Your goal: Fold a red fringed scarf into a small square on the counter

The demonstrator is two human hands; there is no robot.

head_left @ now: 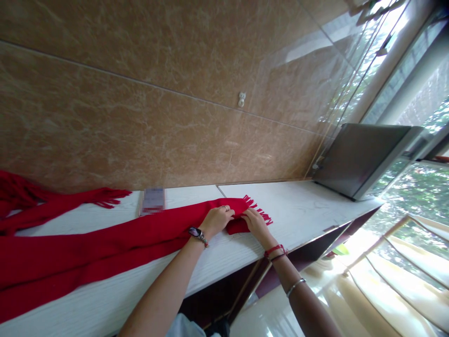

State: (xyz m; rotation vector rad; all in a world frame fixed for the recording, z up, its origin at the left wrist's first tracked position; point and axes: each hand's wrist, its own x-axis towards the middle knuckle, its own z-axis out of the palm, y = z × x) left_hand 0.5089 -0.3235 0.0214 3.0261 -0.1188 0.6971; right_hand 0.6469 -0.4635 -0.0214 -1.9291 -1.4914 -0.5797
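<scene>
A long red scarf with fringed ends lies stretched along a white table. My left hand rests knuckles-up on the scarf near its right end, fingers curled and pinching the fabric. Just to its right, my right hand is closed on the folded corner of the scarf beside the fringe. A wrist band sits on my left wrist and red cords and a bangle on my right.
A second fringed end of red fabric lies at the table's back left. A small blurred card leans against the brown marble wall. A grey box stands at the table's right end by the window.
</scene>
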